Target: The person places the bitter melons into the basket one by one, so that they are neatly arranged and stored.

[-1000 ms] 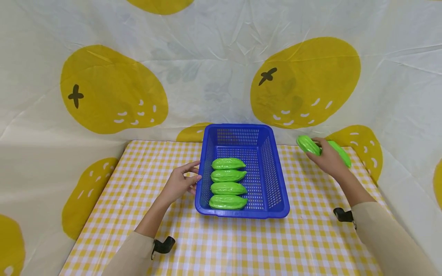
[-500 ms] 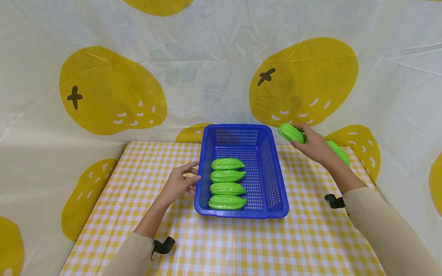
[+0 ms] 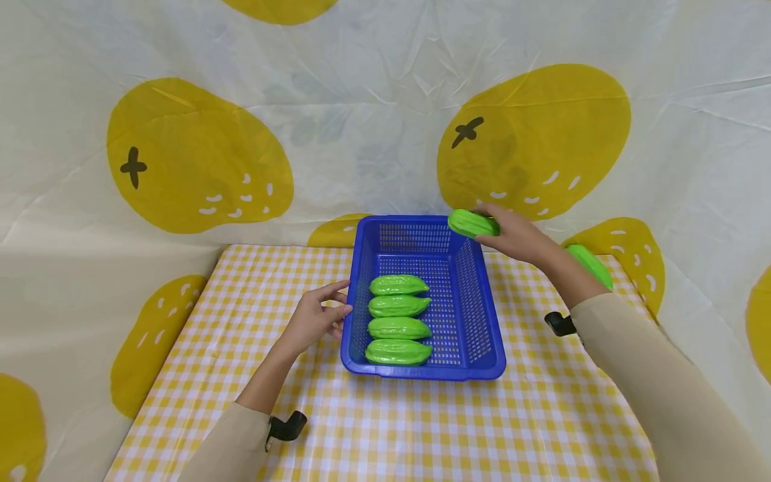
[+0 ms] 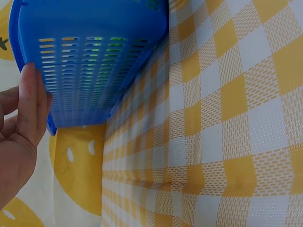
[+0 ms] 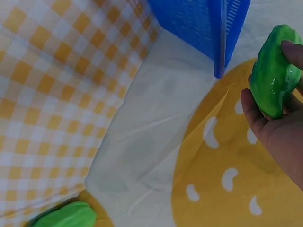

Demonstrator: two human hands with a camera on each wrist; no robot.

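Note:
A blue plastic basket [image 3: 483,314] with perforated walls stands on the table. Along its left half lie several glossy green ridged fruits [image 3: 399,306], side by side in a column. My left hand [image 3: 314,318] rests against the basket's left rim, its fingers fairly straight; the left wrist view has the fingertips on the rim's outer side. Above the basket's far right corner, my right hand [image 3: 510,233] grips another green ridged fruit [image 3: 470,223] between thumb and fingers. In the right wrist view that fruit [image 5: 274,75] is off the table, near the basket's upper edge.
One more green ridged fruit [image 3: 590,265] lies near the table's far right corner, partly behind my right forearm. A yellow-and-white checked cloth [image 3: 385,428] covers the table. A pale curtain [image 3: 361,134] with yellow fruit prints hangs right behind the table's far edge.
My right hand has carried its green fruit leftward and up from the far right of the table to above the basket's far right corner. My left hand has stayed at the rim.

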